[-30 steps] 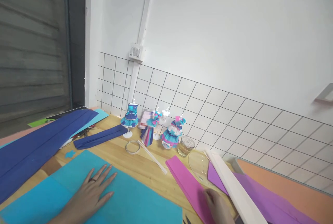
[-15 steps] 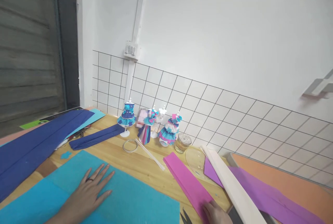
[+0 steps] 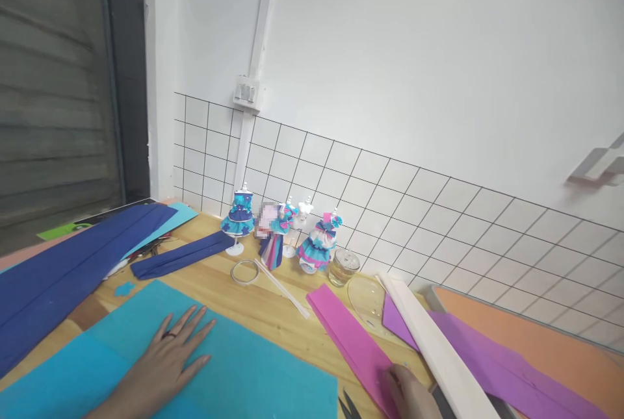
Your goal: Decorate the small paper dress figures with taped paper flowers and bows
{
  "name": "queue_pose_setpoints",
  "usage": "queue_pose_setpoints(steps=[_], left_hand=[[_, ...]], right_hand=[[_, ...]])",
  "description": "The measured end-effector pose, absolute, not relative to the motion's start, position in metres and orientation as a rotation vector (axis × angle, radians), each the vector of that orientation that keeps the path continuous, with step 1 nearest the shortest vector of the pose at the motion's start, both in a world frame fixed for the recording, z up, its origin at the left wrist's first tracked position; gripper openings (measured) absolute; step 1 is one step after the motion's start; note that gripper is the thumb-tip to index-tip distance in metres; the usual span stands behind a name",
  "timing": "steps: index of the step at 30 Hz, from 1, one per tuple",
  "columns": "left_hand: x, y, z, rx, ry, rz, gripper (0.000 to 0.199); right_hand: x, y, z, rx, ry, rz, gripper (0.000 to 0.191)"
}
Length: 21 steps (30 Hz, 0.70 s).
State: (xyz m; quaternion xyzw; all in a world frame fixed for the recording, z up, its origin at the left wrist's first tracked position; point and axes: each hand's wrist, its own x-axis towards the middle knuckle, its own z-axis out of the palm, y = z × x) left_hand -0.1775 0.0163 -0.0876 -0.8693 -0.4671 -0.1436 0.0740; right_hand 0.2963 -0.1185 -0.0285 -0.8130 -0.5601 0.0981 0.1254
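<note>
My left hand [image 3: 170, 354] lies flat on a wide sheet of turquoise crepe paper [image 3: 253, 354], fingers spread, a dark ring on one finger. At the lower right, my right hand [image 3: 412, 393] has its fingers curled at the right edge of a folded pink crepe paper strip [image 3: 346, 334]; part of that hand is cut off by the frame's bottom. Between the turquoise sheet and the pink strip, the dark tips of scissors [image 3: 349, 405] show. A small blue paper flower [image 3: 125, 289] rests beyond the sheet's left part.
Small dress forms in paper dresses [image 3: 237, 221] stand by the tiled wall, with a glass jar [image 3: 344, 267] and a tape ring [image 3: 244, 271] nearby. Navy paper [image 3: 82, 263] lies left. A white folded strip [image 3: 429, 341] and purple paper [image 3: 511, 367] lie right, near an orange-lined tray [image 3: 536, 321].
My right hand has shifted slightly right and up along the pink strip's edge, and its fingers look more curled. My left hand stays where it was on the turquoise sheet.
</note>
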Motion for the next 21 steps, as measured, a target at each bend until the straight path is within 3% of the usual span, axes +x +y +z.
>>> queue_pose_setpoints(steps=[11,21], left_hand=[[-0.178,0.016,-0.09,-2.57,-1.352,-0.516,0.053],[-0.178,0.017,-0.09,-2.604,-1.393,-0.491,0.054]], right_hand=[[0.303,-0.109,-0.058,-2.365,-2.037,-0.046,0.041],[0.288,-0.117,-0.026,-2.439,-1.796,0.164,0.036]])
